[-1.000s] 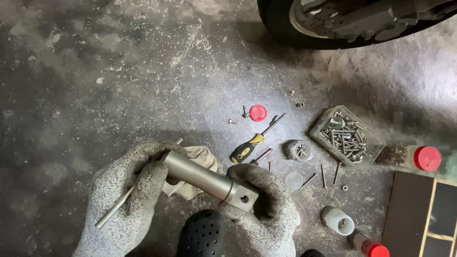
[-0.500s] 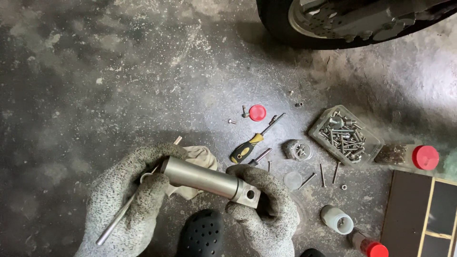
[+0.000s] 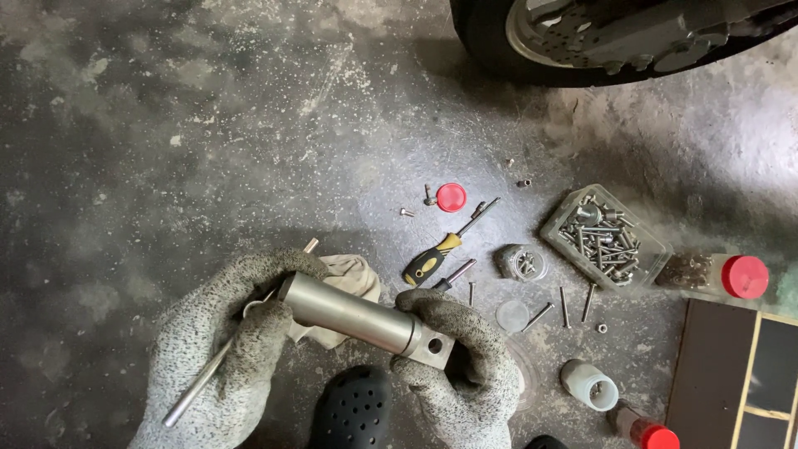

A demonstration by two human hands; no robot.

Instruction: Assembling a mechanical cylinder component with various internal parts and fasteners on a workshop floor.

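Both my hands wear grey speckled gloves. My right hand grips the square, holed end of a grey metal cylinder that slants up to the left. My left hand is closed on a thin metal rod, which runs from the lower left up along the cylinder's open end; its tip shows beyond my fingers. A beige rag lies under the cylinder.
A yellow-and-black screwdriver, a red cap, loose screws and a clear tray of screws lie to the right. A red-capped jar and a dark board sit farther right. A tyre is above, a black clog below.
My left hand has slid the thin rod slightly down and to the left along the cylinder's end. The cylinder and my right hand have barely moved.
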